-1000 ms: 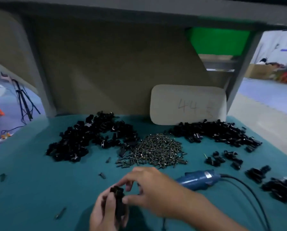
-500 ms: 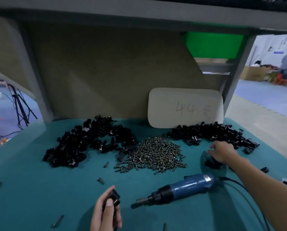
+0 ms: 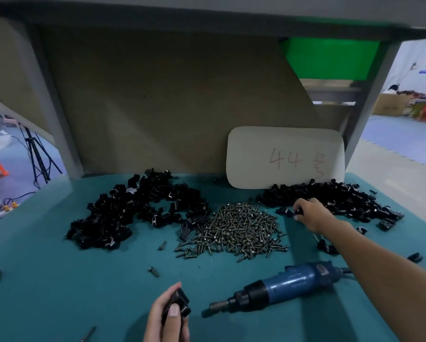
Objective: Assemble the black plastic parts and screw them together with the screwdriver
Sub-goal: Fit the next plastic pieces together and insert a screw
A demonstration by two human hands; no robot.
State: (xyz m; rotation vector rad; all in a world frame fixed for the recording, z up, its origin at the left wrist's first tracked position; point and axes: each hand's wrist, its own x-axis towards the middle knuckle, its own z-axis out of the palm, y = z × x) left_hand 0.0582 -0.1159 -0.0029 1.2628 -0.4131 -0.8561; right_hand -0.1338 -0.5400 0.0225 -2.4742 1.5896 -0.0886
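Grip, head view: left hand (image 3: 168, 317) at 6 o'clock clasps black plastic part (image 3: 178, 302), kept near body ready for mating. Right hand (image 3: 310, 214) at 2 o'clock pinches piece at edge of right-hand parts pile (image 3: 343, 201), likely second half. Electric screwdriver (image 3: 278, 287) lies idle on counter (image 3: 59, 280) at 5 o'clock; screw heap (image 3: 239, 228) central, within reach.

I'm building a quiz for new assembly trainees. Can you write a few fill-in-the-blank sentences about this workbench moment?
1. The left hand grips a black plastic ____ near the bench's front edge.
2. The right hand reaches to the heap of black parts that lies to the ____ of the screw pile.
3. The blue electric screwdriver lies on the ____ mat, held by neither hand.
4. The white card behind the heaps bears the number ____.

Missing words: part; right; teal; 44
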